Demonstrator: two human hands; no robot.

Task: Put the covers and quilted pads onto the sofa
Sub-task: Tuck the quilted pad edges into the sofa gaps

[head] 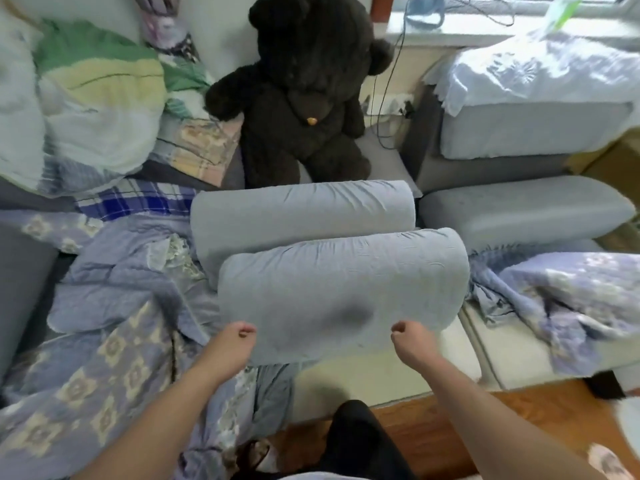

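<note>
Sofa (381, 379) mostly bare, pale seat exposed; quilted pads (114, 327) heaped in crumples at left, another (568, 292) rumpled at right, none spread yet. Three grey cushions covered: near cushion (343, 289) leaning on a second (301, 213), third (526, 209) lying at right. Left hand (239, 341) and right hand (412, 339) curled tight on the near cushion's lower edge

No legible text, labels, brand marks, nos. or signs on any item in the head view; fabrics carry patterns only (floral, plaid), no lettering.
</note>
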